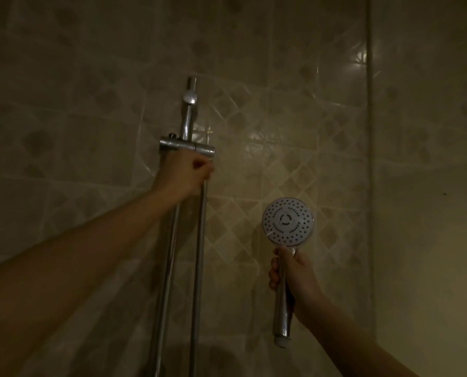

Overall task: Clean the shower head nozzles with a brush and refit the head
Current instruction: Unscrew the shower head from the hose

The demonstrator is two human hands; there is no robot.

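Left hand (187,174) grips rail (201,227); right hand (295,276) holds shower head (288,221).

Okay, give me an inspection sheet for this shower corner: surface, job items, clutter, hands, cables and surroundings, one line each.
Surface: glossy tiled wall with a diamond-pattern band; the light is dim.
Job's things: shower head is off its mount, nozzle face toward the camera, with no hose on the handle's lower end; no brush seen.
Clutter: nothing seen.
Hands: left hand grips a chrome tube just under the bracket; right hand grips the shower head's handle.
Cables: nothing seen; a second chrome tube may be the hose, cannot tell.
Surroundings: wall corner at the right.
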